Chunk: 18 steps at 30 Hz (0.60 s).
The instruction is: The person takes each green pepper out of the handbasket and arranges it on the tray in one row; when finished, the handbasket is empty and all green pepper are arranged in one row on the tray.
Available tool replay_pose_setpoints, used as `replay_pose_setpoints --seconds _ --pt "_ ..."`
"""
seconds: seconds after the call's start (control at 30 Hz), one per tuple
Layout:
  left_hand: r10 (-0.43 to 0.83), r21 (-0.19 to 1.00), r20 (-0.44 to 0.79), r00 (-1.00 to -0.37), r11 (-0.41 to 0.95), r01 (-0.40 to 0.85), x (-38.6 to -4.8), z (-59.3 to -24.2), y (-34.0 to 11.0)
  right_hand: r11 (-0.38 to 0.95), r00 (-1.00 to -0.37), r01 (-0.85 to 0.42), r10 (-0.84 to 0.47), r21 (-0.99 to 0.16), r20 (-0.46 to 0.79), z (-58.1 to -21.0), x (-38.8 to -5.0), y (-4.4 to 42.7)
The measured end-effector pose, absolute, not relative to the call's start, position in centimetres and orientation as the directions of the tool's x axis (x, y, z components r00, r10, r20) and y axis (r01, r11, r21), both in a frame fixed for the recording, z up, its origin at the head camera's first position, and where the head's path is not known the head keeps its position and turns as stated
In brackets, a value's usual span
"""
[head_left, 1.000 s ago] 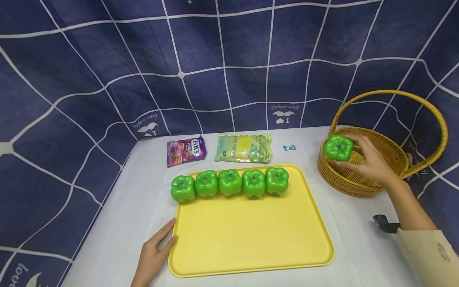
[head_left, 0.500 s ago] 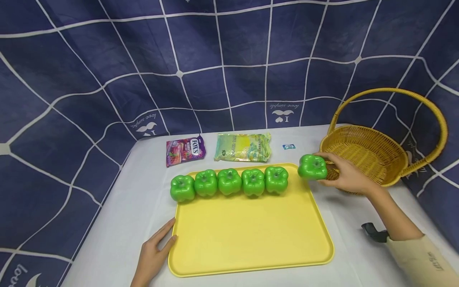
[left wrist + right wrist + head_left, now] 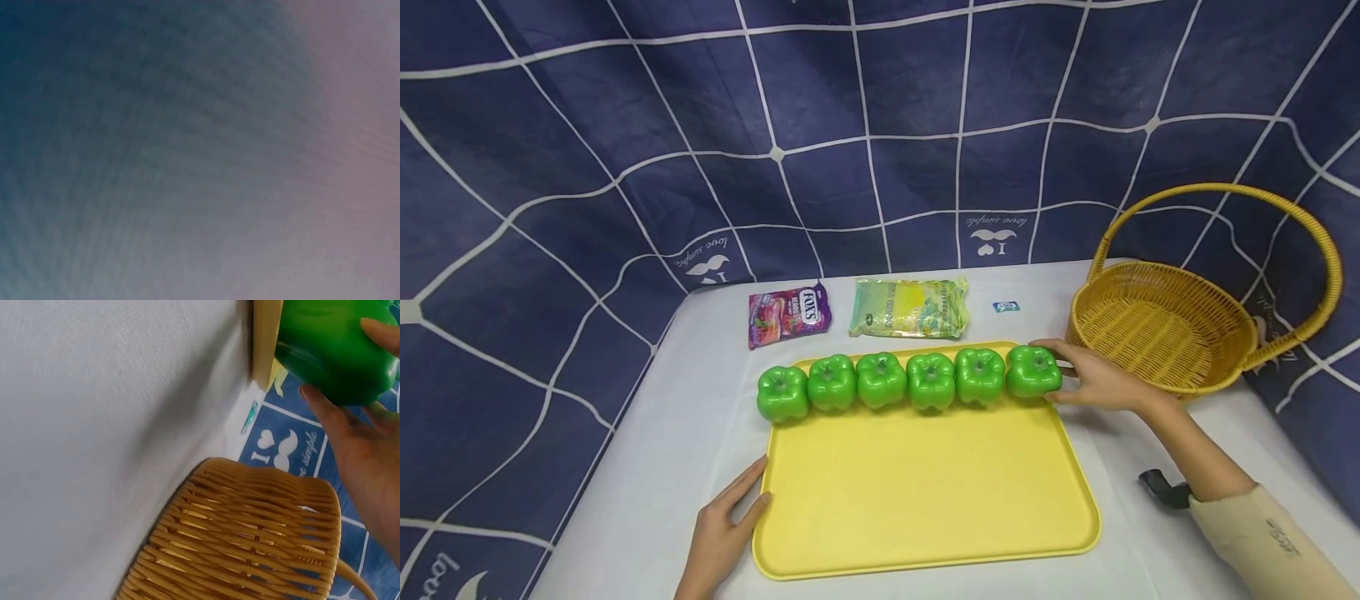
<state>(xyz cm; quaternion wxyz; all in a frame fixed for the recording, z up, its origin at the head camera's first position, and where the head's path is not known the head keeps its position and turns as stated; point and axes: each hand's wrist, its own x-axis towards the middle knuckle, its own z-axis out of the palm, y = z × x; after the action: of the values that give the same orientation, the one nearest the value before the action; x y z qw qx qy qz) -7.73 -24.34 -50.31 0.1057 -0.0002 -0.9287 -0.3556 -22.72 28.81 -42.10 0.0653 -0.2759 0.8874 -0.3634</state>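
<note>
My right hand [image 3: 1097, 380] holds a green bell pepper [image 3: 1032, 372] between thumb and fingers at the tray's far right corner. In the right wrist view that bell pepper [image 3: 337, 353] sits against the tray's edge, fingertips on its sides. It stands at the end of a row of several matching bell peppers [image 3: 882, 380] along the back of the yellow tray [image 3: 925, 492]. The leftmost one overlaps the tray's far left corner. My left hand [image 3: 721, 527] touches the tray's left rim with extended fingers. The left wrist view is only blur.
A wicker basket [image 3: 1150, 333] with a tall handle stands right of the tray, with no peppers visible inside. Behind the tray lie a purple candy bag [image 3: 790, 314], a yellow-green packet [image 3: 910, 308] and a small blue wrapper [image 3: 1006, 307]. A dark blue curtain [image 3: 820, 192] hangs behind.
My right hand has carried the bell pepper left from over the basket to the right end of the row on the tray. The left hand has stayed in place.
</note>
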Motion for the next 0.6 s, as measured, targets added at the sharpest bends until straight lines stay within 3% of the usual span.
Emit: replay_pose_setpoints --seconds 0.6 --pt "-0.081 0.661 0.191 -0.978 0.748 0.067 -7.78 -50.5 -24.36 0.592 -0.833 -0.446 -0.549 -0.671 0.069 -42.05 -22.76 28.37"
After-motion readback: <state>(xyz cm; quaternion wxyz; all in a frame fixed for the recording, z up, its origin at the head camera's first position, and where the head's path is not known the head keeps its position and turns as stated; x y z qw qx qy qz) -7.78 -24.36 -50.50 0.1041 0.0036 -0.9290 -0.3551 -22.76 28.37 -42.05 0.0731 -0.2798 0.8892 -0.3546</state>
